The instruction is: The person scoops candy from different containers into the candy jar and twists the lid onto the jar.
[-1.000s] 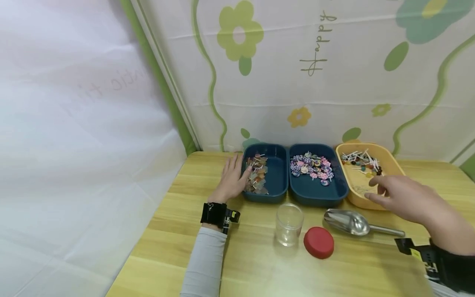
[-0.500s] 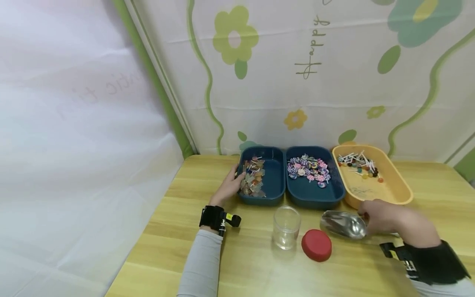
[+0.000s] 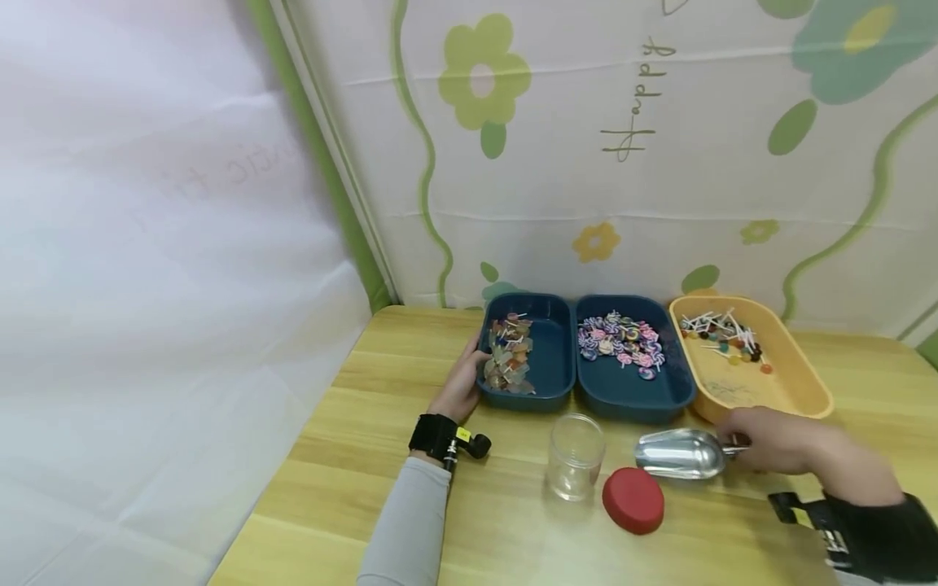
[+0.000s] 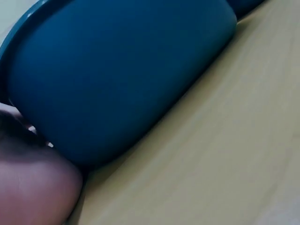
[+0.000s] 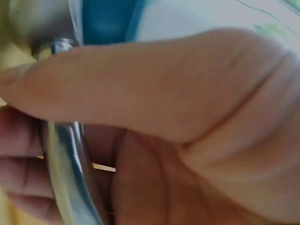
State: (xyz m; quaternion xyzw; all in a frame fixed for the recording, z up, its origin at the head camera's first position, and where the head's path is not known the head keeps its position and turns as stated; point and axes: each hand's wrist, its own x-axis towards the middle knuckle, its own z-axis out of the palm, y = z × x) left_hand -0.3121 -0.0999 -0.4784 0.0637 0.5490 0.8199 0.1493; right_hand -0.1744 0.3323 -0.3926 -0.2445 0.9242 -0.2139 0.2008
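Observation:
My right hand (image 3: 777,443) holds a metal scoop (image 3: 680,454) by its handle. The right wrist view has the thumb laid across the shiny handle (image 5: 68,173) and the fingers curled behind it. At the far left, my left hand (image 3: 460,384) grips the side of a dark blue tray (image 3: 551,358), thumb at the rim and most fingers hidden outside the wall. Lollipops and translucent wrapped pieces (image 3: 510,358) lie along that tray's left half. Close left of the scoop are a clear jar (image 3: 575,464), uncovered, and a red lid (image 3: 633,500).
A second blue tray (image 3: 637,399) with swirl-patterned lollipops (image 3: 619,342) stands in the middle of the row. Right of it, a yellow tray (image 3: 787,366) contains small round lollipops (image 3: 721,334). A printed curtain (image 3: 542,203) hangs right behind the trays.
My right hand has come down from over the yellow tray and taken the scoop's handle, turning the scoop slightly. My left hand has slid down the blue tray's side, its thumb now at the rim.

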